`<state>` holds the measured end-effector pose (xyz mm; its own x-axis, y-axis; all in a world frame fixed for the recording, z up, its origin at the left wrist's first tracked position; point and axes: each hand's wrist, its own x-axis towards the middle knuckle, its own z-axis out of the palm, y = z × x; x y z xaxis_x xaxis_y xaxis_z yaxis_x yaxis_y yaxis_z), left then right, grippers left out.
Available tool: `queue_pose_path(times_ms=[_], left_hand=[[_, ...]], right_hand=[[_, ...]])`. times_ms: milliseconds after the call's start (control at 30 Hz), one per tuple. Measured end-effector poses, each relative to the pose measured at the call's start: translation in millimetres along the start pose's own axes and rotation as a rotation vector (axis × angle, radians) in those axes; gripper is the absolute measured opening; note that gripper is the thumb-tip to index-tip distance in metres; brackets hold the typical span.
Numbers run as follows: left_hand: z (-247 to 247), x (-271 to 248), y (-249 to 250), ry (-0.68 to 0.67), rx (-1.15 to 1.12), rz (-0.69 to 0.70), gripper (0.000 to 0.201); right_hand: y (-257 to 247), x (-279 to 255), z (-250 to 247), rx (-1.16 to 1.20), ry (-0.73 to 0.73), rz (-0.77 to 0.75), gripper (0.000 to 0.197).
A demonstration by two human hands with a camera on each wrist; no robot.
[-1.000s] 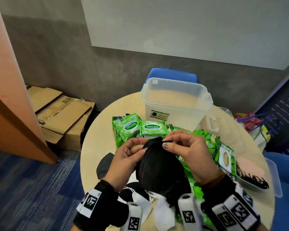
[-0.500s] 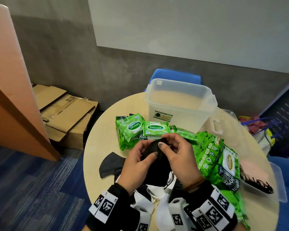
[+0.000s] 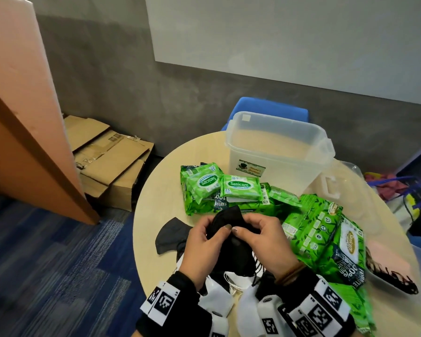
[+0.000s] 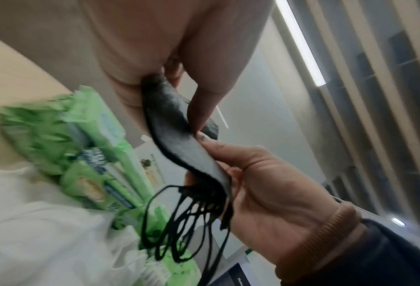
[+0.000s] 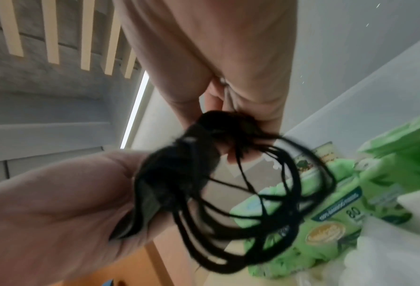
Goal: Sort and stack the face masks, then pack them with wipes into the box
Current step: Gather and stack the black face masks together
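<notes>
Both hands meet over the near middle of the round table (image 3: 153, 190), and between them they hold a small stack of black masks (image 3: 231, 244): the left hand (image 3: 204, 249) curls its fingers round the left edge with the thumb (image 4: 204, 108) pressed on top, and the right hand (image 3: 263, 242) pinches the right edge, its thumb tip just meeting the left one. From the wrist views the stack bends in a shallow curve between the two grips, and a tangle of black ear loops (image 5: 265, 189) hangs loose beneath it. The stack is lifted off the table, above a heap of white masks (image 3: 229, 285) that lies at the near edge under the wrists. One dark grey mask (image 3: 173, 237) lies flat on the table just left of the left hand. Beyond the hands sits a pile of green wipe packs (image 3: 219, 188), some marked Sanicare, and more large green packs (image 3: 326, 242) spread to the right. Behind the wipes stands the clear plastic box (image 3: 277, 147), open at the top, with its clear lid (image 3: 345, 190) lying just beside it on the right. A blue chair (image 3: 272, 110) shows behind the box, and flattened cardboard boxes (image 3: 107, 156) rest on the floor by the wall at left
</notes>
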<state>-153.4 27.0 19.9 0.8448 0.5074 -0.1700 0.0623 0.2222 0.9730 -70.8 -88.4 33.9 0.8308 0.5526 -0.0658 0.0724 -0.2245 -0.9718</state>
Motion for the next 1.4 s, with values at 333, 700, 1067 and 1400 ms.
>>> queue_pose_path(times_ms=[333,700,1067,1400], left_hand=[[-88,-20,-33,0.242,-0.004,-0.177,0.012],[-148,-70,-53,0.534,-0.2,-0.248,0.014],[-148,-86,-53,0.574,-0.355,-0.319,0.025],[-123,-59,-22,0.503,-0.36,-0.2,0.024]], right_hand=[[-8,77,75,-0.304,-0.204,-0.004,0.011],[55,158,192,-1.137,-0.739,-0.035,0.05],[60,171,199,-1.312,-0.761,-0.051,0.034],[-21,118,94,-0.081,-0.451,0.164,0.013]])
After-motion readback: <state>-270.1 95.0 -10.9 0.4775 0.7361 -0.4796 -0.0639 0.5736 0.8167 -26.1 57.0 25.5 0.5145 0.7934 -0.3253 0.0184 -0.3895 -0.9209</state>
